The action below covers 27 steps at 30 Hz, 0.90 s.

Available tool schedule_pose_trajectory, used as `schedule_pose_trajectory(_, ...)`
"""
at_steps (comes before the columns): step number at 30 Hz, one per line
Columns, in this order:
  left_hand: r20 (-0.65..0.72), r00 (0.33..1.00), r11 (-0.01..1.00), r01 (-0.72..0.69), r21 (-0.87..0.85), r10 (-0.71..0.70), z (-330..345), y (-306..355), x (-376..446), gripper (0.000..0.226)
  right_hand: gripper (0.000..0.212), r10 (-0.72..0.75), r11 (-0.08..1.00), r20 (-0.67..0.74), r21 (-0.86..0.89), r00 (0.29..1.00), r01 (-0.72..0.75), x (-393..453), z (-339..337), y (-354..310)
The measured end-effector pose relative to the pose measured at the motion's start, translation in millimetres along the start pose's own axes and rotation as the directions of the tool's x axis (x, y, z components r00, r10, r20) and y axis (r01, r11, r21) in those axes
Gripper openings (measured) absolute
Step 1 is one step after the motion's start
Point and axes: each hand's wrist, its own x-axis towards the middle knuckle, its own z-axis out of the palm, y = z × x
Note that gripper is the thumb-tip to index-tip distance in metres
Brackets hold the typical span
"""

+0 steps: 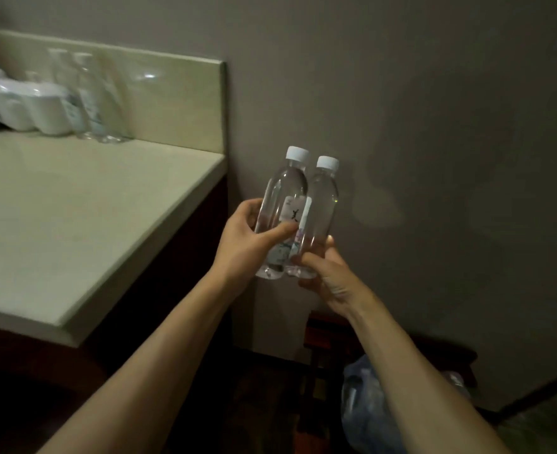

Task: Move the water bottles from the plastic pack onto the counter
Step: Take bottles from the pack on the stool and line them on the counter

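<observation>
A: How many bottles in hand?
B: 2, w/ white caps. Left hand [249, 239] grips left bottle [282, 204], right hand [324, 273] grips right bottle [319, 208], touching, upright, right of the bench [74, 224].
A: On the bench?
B: 2 more bottles [87, 96] far left, blurred, beside 2 white cups [25, 106]. Plastic pack [369, 404] near right, on floor.

1. Two clear water bottles, a left bottle [282, 204] and a right bottle [321, 208], are held upright side by side, touching, against the grey wall [434, 126].
2. The left bottle is gripped by the left hand [247, 237], the right bottle by the right hand [323, 276].
3. The pale bench [74, 208] is seen at left, with blurred bottles [90, 99] and white cups [25, 103] at its back.
4. A plastic pack [369, 404] lies low on the right.
</observation>
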Motion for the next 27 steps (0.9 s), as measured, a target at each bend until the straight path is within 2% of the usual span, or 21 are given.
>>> schedule_pose_trajectory(3, 0.027, 0.999, 0.998, -0.037, 0.043, 0.036, -52.2, 18.1, 1.3, 0.056, 0.045, -0.071, 0.995, -0.022, 0.065, 0.997, 0.072, 9.0, 52.3, -4.8)
schedule_pose_trajectory(5, 0.027, 0.998, 0.997, -0.061, 0.049, 0.060, -82.5, 27.0, 3.5, 0.059, 0.039, -0.095, 0.993, -0.040, 0.063, 0.995, 0.097, 13.0, 84.8, -8.7)
schedule_pose_trajectory(7, 0.025, 0.998, 0.997, -0.063, 0.039, 0.062, -110.9, 33.1, 5.6, 0.057, 0.048, -0.107, 0.994, -0.041, -0.003, 0.993, 0.107, 14.8, 114.4, -11.7)
schedule_pose_trajectory(10, 0.058, 0.997, 0.998, -0.056, 0.012, 0.055, -144.0, 37.6, 10.4, 0.059, 0.081, -0.107, 0.993, -0.021, -0.045, 0.994, 0.106, 19.4, 146.6, -16.5)
schedule_pose_trajectory(12, 0.076, 0.995, 0.998, -0.059, -0.015, 0.060, -164.5, 39.0, 15.8, 0.055, 0.087, -0.114, 0.993, -0.029, 0.000, 0.993, 0.114, 28.5, 162.8, -19.0)
schedule_pose_trajectory(17, 0.114, 0.993, 0.996, -0.035, -0.085, 0.045, -202.5, 39.5, 39.7, 0.050, 0.105, -0.142, 0.986, -0.047, -0.099, 0.989, 0.137, 53.5, 195.8, -35.3)
schedule_pose_trajectory(18, 0.118, 0.992, 0.995, -0.035, -0.093, 0.046, -209.2, 40.2, 44.9, 0.050, 0.098, -0.162, 0.983, -0.036, -0.093, 0.986, 0.158, 61.0, 199.9, -37.7)
schedule_pose_trajectory(21, 0.120, 0.991, 0.993, -0.049, -0.112, 0.062, -233.7, 39.1, 68.2, 0.044, 0.045, -0.215, 0.972, 0.056, -0.084, 0.975, 0.219, 90.8, 213.9, -44.3)
schedule_pose_trajectory(22, 0.124, 0.990, 0.993, -0.049, -0.106, 0.062, -242.2, 37.6, 76.7, 0.043, 0.034, -0.219, 0.970, 0.081, -0.085, 0.972, 0.226, 101.6, 218.8, -44.6)
schedule_pose_trajectory(24, 0.125, 0.991, 0.997, -0.031, -0.069, 0.039, -259.6, 34.5, 95.0, 0.048, 0.033, -0.209, 0.970, 0.079, -0.110, 0.975, 0.217, 123.9, 229.0, -45.1)
schedule_pose_trajectory(27, 0.121, 0.993, 1.000, 0.008, -0.006, -0.007, -285.9, 29.3, 124.5, 0.054, 0.049, -0.187, 0.955, 0.077, -0.218, 0.979, 0.200, 158.7, 244.3, -51.4)
